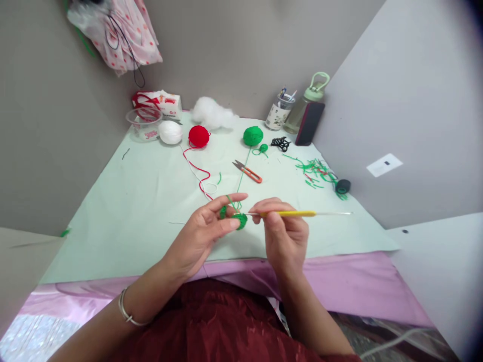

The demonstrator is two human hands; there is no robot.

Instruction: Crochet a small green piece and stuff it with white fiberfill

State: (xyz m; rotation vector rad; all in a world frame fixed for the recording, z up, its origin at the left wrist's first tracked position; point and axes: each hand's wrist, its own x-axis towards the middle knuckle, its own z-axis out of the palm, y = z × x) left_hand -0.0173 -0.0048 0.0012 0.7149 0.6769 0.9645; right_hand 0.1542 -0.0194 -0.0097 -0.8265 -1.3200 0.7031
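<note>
Tabletop [143, 193]: one; pale green cloth cover; back edge along the rear wall [226, 60], near edge close to the wearer; widest bare stretch left of the hands, narrower one right of them, below the clippings.
Left hand [207, 226]: narrow pinch on the green crochet piece, index finger raised under yarn.
Right hand [285, 231]: fingers closed on the yellow-handled hook, just beside the left.
Bottle [298, 114]: one, at the back right.
White stuffing [211, 113]: one mass, at the rear.
Plastic tub [140, 133]: one, at the back left corner.
Phone [310, 124]: one, tilted, just beside the bottle.
Cup [278, 116]: one, pens inside.
Large yarn balls: three; white [170, 132], red [198, 136], green [252, 136].
Clippings [317, 171]: one loose heap, uncounted; near the right edge.
Yellow-handled hook [294, 213]: one, roughly level, left end at the green crochet piece.
Snips [252, 174]: one, beyond the hands, crossed by green yarn.
Green crochet piece [241, 221]: one, at the left fingertips, above the tabletop.
Small green ball [263, 148]: one, near the large green ball.
</note>
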